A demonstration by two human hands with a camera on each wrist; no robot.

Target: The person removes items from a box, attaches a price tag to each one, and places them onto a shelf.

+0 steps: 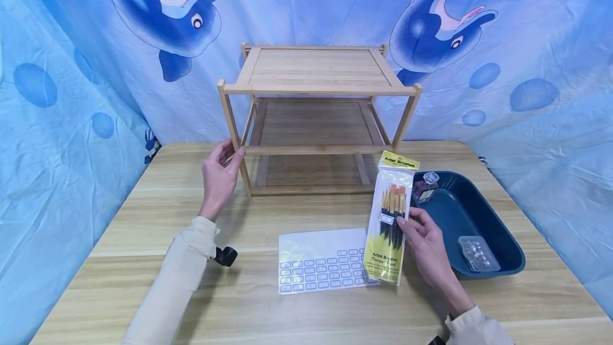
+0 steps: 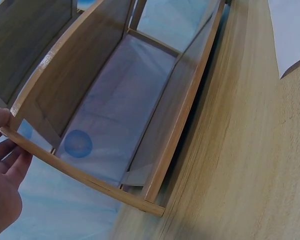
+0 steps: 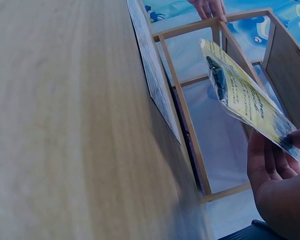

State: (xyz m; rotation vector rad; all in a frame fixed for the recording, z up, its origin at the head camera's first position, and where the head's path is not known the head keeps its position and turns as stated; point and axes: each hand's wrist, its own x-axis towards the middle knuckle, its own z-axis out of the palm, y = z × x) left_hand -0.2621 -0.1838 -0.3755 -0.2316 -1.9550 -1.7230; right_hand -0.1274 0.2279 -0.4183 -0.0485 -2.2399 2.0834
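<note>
A three-tier wooden shelf (image 1: 316, 90) stands at the back of the table. My left hand (image 1: 220, 179) grips its front left post at the middle tier, thumb in front; the left wrist view shows the fingers about the post (image 2: 85, 175). In my right hand (image 1: 428, 246) is a clear packet of artist brushes (image 1: 390, 222), pinched at its right edge between thumb and fingers. The packet is upright before the shelf's right side, raised above the table, and overlaps the right end of a white label sheet (image 1: 321, 260).
To the right sits a dark blue tub (image 1: 452, 222). Inside it are a small glass bottle (image 1: 425, 187) at the back left and a clear plastic case (image 1: 479, 253) near the front. A blue dolphin-print curtain (image 1: 306, 4) hangs behind the table.
</note>
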